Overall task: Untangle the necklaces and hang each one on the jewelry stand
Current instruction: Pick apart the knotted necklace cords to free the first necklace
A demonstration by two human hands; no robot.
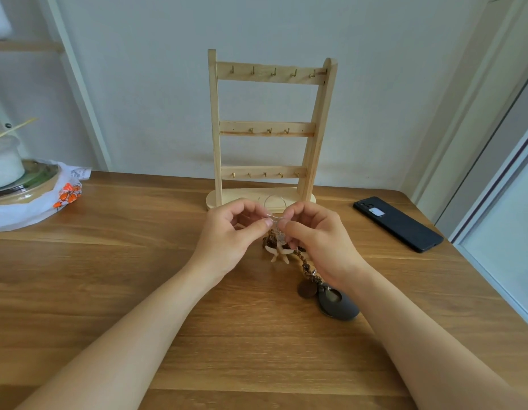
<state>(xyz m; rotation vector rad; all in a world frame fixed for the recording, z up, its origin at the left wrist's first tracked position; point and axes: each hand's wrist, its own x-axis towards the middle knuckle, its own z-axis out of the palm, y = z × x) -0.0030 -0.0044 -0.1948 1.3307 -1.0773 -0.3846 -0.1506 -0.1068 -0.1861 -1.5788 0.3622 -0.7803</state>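
- The wooden table (109, 291) carries everything: the stand at the back edge, a black phone (397, 223) off to the right, and a bagged food container (29, 190) at the left.
- The wooden jewelry stand (267, 128) is upright against the wall. All three rows of its brass hooks (273, 73) are bare, so no necklace has been hung yet.
- The left hand (233, 232) and right hand (319, 235) are close together just in front of the stand's base, each pinching the same fine strand between thumb and fingertips.
- The tangled necklaces (286, 253) lie on the table under the hands: a braided brown cord, a pale starfish charm and a dark oval pendant (336, 303) trailing to the right.
- A thin silvery chain (274, 202) loops up between the fingertips. Freeing it looks like the first step, with all the hanging left to do.
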